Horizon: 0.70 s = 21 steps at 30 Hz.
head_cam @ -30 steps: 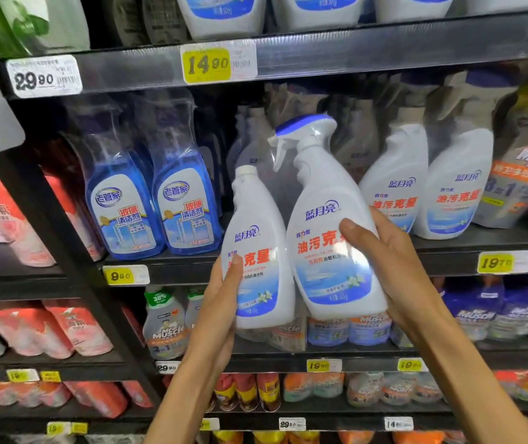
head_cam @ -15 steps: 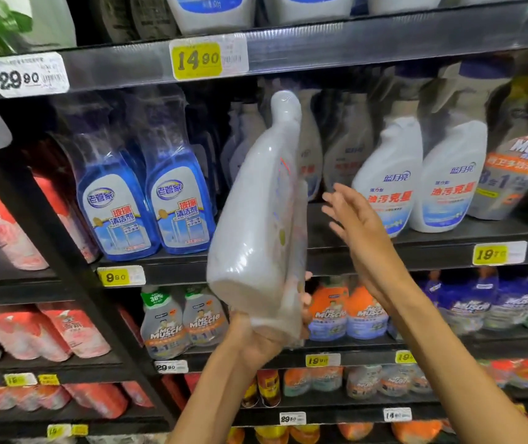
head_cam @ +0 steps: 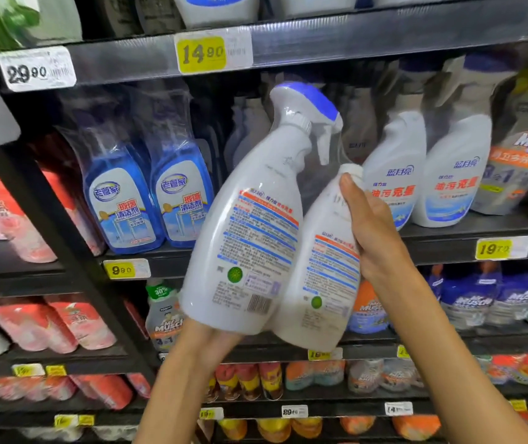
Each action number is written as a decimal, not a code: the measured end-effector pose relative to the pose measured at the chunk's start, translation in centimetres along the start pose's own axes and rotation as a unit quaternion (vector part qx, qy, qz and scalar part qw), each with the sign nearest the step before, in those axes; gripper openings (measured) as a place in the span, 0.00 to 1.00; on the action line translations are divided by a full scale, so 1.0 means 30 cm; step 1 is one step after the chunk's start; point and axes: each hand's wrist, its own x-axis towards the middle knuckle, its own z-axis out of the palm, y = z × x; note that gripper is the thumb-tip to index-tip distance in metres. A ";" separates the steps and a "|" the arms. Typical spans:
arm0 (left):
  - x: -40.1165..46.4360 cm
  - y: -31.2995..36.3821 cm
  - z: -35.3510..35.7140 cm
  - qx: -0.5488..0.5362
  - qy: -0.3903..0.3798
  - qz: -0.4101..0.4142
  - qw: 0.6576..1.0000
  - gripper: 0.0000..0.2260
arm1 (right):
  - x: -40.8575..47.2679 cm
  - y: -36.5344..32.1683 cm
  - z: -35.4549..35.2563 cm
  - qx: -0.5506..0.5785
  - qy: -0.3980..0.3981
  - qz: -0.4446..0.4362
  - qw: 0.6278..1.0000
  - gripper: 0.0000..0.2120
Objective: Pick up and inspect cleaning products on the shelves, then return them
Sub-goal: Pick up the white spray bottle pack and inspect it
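We are looking at dark store shelves (head_cam: 320,36) packed with cleaners. On the middle shelf stand two blue glass-cleaner bottles (head_cam: 153,206) at left and two white spray bottles (head_cam: 423,174) at right, with a grey pouch (head_cam: 512,174) beyond them; red refill pouches (head_cam: 64,322) fill the left bay, and yellow price tags (head_cam: 201,54) line the shelf edges. Nothing stands between us and the item in our hands.

We hold a shrink-wrapped twin pack (head_cam: 269,238) out in front of the middle shelf, clear of it: one white trigger bottle (head_cam: 250,225) and one capped refill bottle (head_cam: 320,270), side by side, two in all. Their back labels face us. The long axes run bottom-left to top-right, tilted to the right, the blue-topped trigger head uppermost and its nozzle pointing right.

Our left hand (head_cam: 214,344) cups the base from below; its fingers are hidden, so we cannot tell its grip. Our right hand (head_cam: 371,232) curls round the refill bottle's neck and shoulder.
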 end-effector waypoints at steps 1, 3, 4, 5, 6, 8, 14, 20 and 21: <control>-0.002 0.049 -0.013 -0.027 -0.065 -0.003 0.997 0.19 | -0.008 -0.010 -0.005 -0.014 0.002 -0.001 1.000 0.13; -0.009 0.131 -0.006 -0.052 -0.142 -0.041 0.988 0.30 | -0.025 -0.027 -0.006 -0.035 0.005 -0.009 0.999 0.11; -0.009 0.143 -0.013 0.004 -0.147 -0.033 0.989 0.30 | -0.029 -0.032 -0.004 -0.051 0.010 -0.020 0.998 0.10; -0.006 0.138 -0.016 0.117 -0.125 -0.017 0.985 0.27 | -0.036 -0.038 0.001 -0.068 0.017 -0.034 0.997 0.10; -0.001 0.121 -0.007 0.217 -0.064 0.015 0.974 0.22 | -0.041 -0.042 0.008 -0.088 0.023 -0.051 0.995 0.10; -0.005 0.080 0.027 0.280 0.040 0.084 0.956 0.17 | -0.051 -0.048 0.021 -0.128 0.031 -0.092 0.987 0.09; -0.026 0.041 0.032 0.173 0.070 0.082 0.979 0.21 | -0.074 -0.075 -0.023 -0.174 -0.056 -0.110 0.977 0.17; -0.018 0.027 0.063 0.094 0.068 0.059 0.992 0.18 | -0.121 -0.015 -0.097 -0.063 -0.188 0.043 0.979 0.22; -0.013 0.030 0.068 0.096 0.067 0.054 0.992 0.17 | -0.121 -0.011 -0.094 -0.055 -0.172 0.038 0.983 0.22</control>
